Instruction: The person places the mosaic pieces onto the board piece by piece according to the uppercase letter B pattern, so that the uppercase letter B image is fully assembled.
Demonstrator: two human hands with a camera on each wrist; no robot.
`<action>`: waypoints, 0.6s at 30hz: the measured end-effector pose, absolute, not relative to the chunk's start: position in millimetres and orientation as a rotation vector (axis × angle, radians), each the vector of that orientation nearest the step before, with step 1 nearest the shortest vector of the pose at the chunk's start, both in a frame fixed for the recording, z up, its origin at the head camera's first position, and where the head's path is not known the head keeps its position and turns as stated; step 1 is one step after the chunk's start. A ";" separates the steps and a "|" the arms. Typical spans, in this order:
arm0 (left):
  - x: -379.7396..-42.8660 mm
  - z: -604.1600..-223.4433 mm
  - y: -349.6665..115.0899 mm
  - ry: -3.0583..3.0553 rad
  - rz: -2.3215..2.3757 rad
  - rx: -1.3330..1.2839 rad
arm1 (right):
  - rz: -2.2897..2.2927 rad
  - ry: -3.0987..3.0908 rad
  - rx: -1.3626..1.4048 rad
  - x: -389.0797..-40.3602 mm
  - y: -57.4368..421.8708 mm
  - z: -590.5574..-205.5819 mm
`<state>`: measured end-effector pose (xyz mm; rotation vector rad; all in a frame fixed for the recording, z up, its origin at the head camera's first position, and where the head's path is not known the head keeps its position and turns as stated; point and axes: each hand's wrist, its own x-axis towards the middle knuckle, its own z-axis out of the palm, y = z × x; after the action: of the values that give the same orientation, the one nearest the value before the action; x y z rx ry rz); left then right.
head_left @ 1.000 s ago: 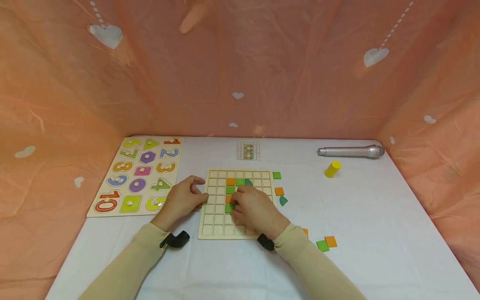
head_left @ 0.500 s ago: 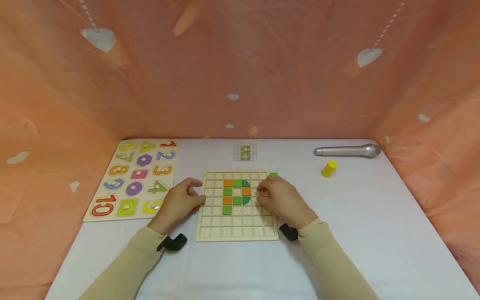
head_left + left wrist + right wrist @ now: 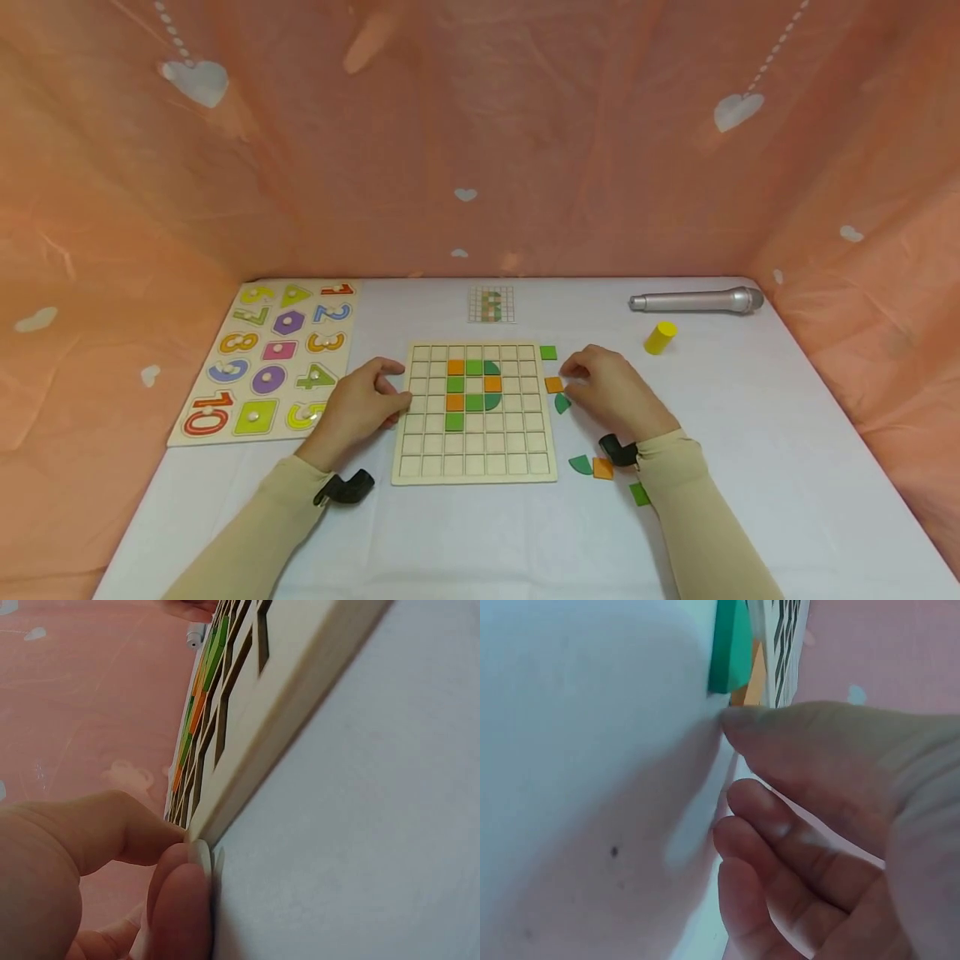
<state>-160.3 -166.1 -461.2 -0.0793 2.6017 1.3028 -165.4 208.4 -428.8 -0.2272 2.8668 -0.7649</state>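
Observation:
In the head view a wooden grid board [image 3: 431, 446] bears orange and green tiles, with a green square tile [image 3: 474, 367] in its upper row. My left hand [image 3: 360, 408] is beside the board's left edge, its thumb and fingertips touching that edge. Bent fingers of my right hand [image 3: 618, 392] are beside an orange square tile [image 3: 554, 384], just off the board's right edge. In the right wrist view the thumb is close to the orange tile [image 3: 756, 679] and a dark green quarter-round tile [image 3: 731, 652]. A gap separates thumb and fingers, with nothing held.
A green square tile [image 3: 548, 352] is by the board's upper right. More loose tiles, including an orange one [image 3: 602, 468], are near the right wrist. A pattern card [image 3: 491, 304], a number puzzle [image 3: 262, 358], a yellow cylinder [image 3: 661, 337] and a microphone [image 3: 693, 302] stand around.
My right hand has withdrawn from the tiles on the board and moved right, past its edge to the loose tiles. The left hand keeps its place at the board.

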 end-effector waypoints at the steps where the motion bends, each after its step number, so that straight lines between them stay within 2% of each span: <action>1: -160.3 -461.5 -166.3 2.600 1.306 -0.081 | -0.763 2.861 -0.225 -165.7 207.8 -429.0; 18: -160.5 -461.5 -166.5 2.621 1.304 -0.054 | -0.717 2.891 -0.277 -166.6 202.0 -431.2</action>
<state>-160.5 -166.5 -461.5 -0.0541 2.6213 1.3037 -166.6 202.0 -431.2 -0.2765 2.8908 -0.7167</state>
